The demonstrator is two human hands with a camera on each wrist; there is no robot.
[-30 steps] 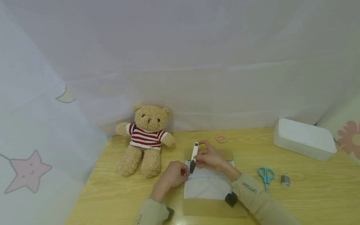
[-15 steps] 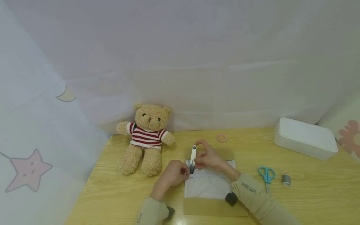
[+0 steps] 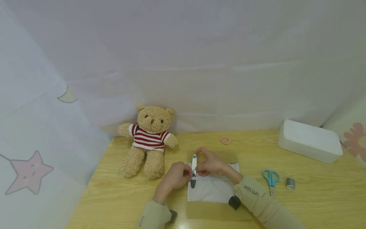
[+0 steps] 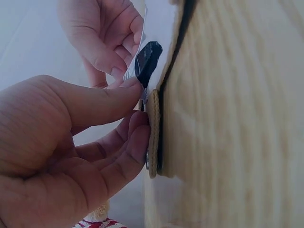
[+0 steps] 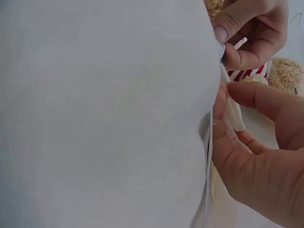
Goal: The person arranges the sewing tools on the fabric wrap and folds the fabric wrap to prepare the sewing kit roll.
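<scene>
A tan fabric organizer (image 3: 214, 211) lies opened flat on the table, with a white lining (image 3: 213, 191) and a white elastic band (image 3: 211, 179) across it. My right hand (image 3: 212, 163) pinches a slim white tool (image 3: 194, 163) with a black tip, its exact kind unclear. That tool passes under the band near the organizer's left edge, and its black tip (image 4: 148, 61) comes out on the near side. With thumb and fingers my left hand (image 3: 176, 175) pinches the band beside the tool. Much of the tool's white body (image 5: 233, 111) is between the right fingers in the right wrist view.
A teddy bear (image 3: 148, 140) in a striped sweater sits at the left. Behind the organizer lies a pink ring (image 3: 225, 140). Blue-handled scissors (image 3: 271, 179) and a grey thread spool (image 3: 290, 183) lie to the right; a white box (image 3: 310, 140) stands at the back right.
My right hand has moved the white tool nearer and slightly left, so its black tip now sticks out past the band. The left hand has stayed at the organizer's left edge.
</scene>
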